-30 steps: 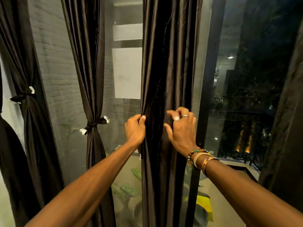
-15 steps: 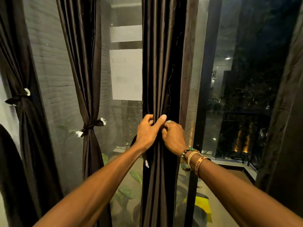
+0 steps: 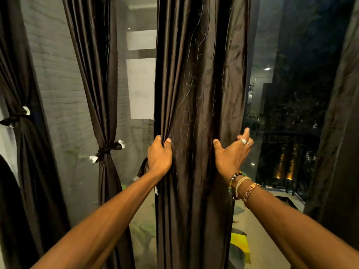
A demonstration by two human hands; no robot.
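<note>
A dark brown satin curtain (image 3: 202, 84) hangs straight down in the middle of the view in front of a glass wall. My left hand (image 3: 159, 154) grips its left edge at about waist height, fingers curled round a fold and thumb on the front. My right hand (image 3: 232, 153) lies against the curtain's right edge with the thumb spread onto the cloth and the fingers stretched out past the edge, one pointing up. It wears rings, and bracelets circle the wrist. How far the right fingers reach behind the cloth is hidden.
Two more dark curtains, one (image 3: 101, 94) left of centre and one (image 3: 21, 117) at the far left, are tied at the waist with bands. Another dark curtain (image 3: 338, 133) hangs at the right. Behind the glass (image 3: 287, 105) are a brick wall, plants and night lights.
Half a second ago both hands were together at the curtain's middle, bunching it. They have since moved apart to its two edges, and the curtain has spread wider.
</note>
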